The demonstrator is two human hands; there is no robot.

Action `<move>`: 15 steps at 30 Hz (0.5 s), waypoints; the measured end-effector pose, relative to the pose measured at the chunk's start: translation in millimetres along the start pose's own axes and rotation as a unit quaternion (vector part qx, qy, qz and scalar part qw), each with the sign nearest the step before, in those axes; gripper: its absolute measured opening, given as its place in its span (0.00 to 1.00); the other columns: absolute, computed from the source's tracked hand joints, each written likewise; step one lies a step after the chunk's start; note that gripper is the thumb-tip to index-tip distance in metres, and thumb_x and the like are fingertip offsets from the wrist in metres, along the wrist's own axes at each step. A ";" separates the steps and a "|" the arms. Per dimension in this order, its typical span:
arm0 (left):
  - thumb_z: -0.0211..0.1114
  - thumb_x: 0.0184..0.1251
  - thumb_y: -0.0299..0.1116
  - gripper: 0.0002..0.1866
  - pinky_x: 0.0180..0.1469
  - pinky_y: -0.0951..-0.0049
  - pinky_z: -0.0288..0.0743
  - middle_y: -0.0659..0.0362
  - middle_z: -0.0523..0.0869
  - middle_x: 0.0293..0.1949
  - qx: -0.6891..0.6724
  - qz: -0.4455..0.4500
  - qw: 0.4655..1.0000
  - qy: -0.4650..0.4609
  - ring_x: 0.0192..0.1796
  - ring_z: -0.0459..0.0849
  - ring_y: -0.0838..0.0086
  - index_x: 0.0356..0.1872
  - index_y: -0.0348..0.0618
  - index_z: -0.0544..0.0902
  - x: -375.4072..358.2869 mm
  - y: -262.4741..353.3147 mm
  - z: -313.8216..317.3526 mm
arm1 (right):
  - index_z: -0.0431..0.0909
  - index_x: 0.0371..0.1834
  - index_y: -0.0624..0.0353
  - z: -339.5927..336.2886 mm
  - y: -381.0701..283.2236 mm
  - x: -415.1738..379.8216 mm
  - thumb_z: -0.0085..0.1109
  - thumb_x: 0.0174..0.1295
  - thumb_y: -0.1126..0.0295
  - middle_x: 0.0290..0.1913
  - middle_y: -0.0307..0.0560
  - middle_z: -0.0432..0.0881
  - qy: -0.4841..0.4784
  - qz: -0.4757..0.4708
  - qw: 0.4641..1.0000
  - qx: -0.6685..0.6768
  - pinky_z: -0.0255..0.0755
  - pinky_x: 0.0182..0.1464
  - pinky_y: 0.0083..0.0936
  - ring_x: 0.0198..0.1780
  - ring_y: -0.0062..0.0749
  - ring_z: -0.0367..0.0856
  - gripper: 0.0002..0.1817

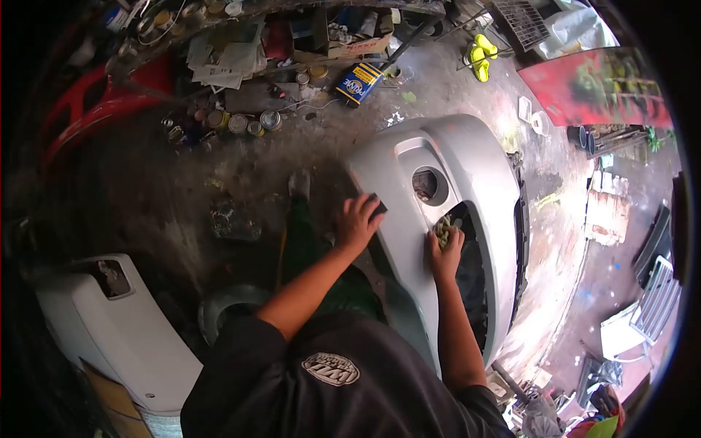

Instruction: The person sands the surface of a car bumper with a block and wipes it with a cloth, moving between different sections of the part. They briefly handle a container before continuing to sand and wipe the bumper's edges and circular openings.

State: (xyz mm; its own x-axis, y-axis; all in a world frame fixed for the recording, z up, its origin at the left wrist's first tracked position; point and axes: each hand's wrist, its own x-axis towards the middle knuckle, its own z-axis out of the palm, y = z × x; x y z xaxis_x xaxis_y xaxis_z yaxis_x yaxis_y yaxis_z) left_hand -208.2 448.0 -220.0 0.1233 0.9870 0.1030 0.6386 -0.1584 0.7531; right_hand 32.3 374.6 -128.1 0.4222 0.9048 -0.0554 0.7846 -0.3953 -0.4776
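A silver-grey car bumper (467, 157) with a round fog-light opening (426, 184) and a long dark grille opening stands in front of me. My left hand (355, 228) is closed on a small dark pad (377, 209) at the bumper's near edge. Bent fingers of my right hand (446, 257) grip a crumpled yellow-green rag (442, 229) beside the grille opening, against the bumper's face. The underside of the pad is hidden.
A second, pale bumper (109, 328) lies at the lower left. Paint cans (238, 123) and a blue-and-yellow tin (359, 83) stand on the stained floor. Red body panels (595, 87) are at the right and left. Yellow clogs (479, 58) lie at the back.
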 end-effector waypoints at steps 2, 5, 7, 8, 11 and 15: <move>0.75 0.67 0.44 0.21 0.61 0.52 0.74 0.56 0.85 0.61 -0.019 -0.024 0.998 0.048 0.59 0.80 0.49 0.59 0.52 0.86 33.0 -23.8 9.5 | 0.77 0.59 0.60 2.1 11.5 -9.6 0.72 0.67 0.55 0.62 0.61 0.75 -0.005 0.078 0.997 -0.017 0.76 0.61 0.51 0.61 0.65 0.80 0.25; 0.75 0.68 0.43 0.22 0.62 0.49 0.74 0.54 0.86 0.57 -0.039 0.003 0.997 0.063 0.59 0.80 0.48 0.60 0.49 0.85 87.1 -69.6 26.8 | 0.76 0.61 0.58 9.1 9.4 -9.2 0.71 0.68 0.53 0.63 0.61 0.75 0.001 0.079 0.996 -0.046 0.77 0.61 0.52 0.63 0.65 0.80 0.27; 0.74 0.69 0.43 0.21 0.61 0.49 0.74 0.53 0.87 0.56 -0.028 -0.020 0.998 0.056 0.59 0.80 0.48 0.59 0.48 0.85 98.3 -68.0 21.2 | 0.76 0.60 0.57 10.2 5.9 -12.4 0.71 0.68 0.53 0.63 0.60 0.75 0.010 0.070 0.995 -0.064 0.77 0.60 0.51 0.63 0.65 0.80 0.26; 0.75 0.68 0.43 0.22 0.62 0.49 0.74 0.53 0.86 0.59 -0.026 -0.054 0.997 0.054 0.59 0.80 0.48 0.60 0.49 0.85 87.3 -58.0 18.1 | 0.76 0.60 0.57 8.1 5.0 -12.3 0.71 0.68 0.53 0.63 0.60 0.76 0.006 0.072 0.995 -0.072 0.77 0.60 0.51 0.63 0.65 0.80 0.26; 0.77 0.67 0.43 0.21 0.63 0.52 0.73 0.54 0.86 0.60 -0.028 -0.016 0.996 0.078 0.57 0.82 0.50 0.57 0.49 0.87 22.8 -24.4 10.3 | 0.77 0.60 0.56 8.0 2.9 -11.1 0.70 0.68 0.53 0.63 0.60 0.76 0.000 0.072 0.994 -0.078 0.77 0.61 0.51 0.62 0.64 0.80 0.25; 0.77 0.66 0.43 0.21 0.66 0.50 0.72 0.52 0.87 0.59 -0.044 -0.054 0.996 0.049 0.60 0.82 0.49 0.56 0.49 0.87 44.0 -34.7 3.8 | 0.77 0.59 0.56 8.2 -1.4 -10.7 0.69 0.68 0.52 0.62 0.59 0.76 -0.002 0.068 0.995 -0.071 0.77 0.61 0.51 0.62 0.64 0.80 0.25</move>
State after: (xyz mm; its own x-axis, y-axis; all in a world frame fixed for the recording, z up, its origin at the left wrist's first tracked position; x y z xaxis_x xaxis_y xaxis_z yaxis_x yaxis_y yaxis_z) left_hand -222.0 496.8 -244.0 -0.0201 0.9967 0.0790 0.5749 -0.0531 0.8165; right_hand 23.0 366.8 -134.1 0.5281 0.8415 -0.1141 0.7761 -0.5328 -0.3374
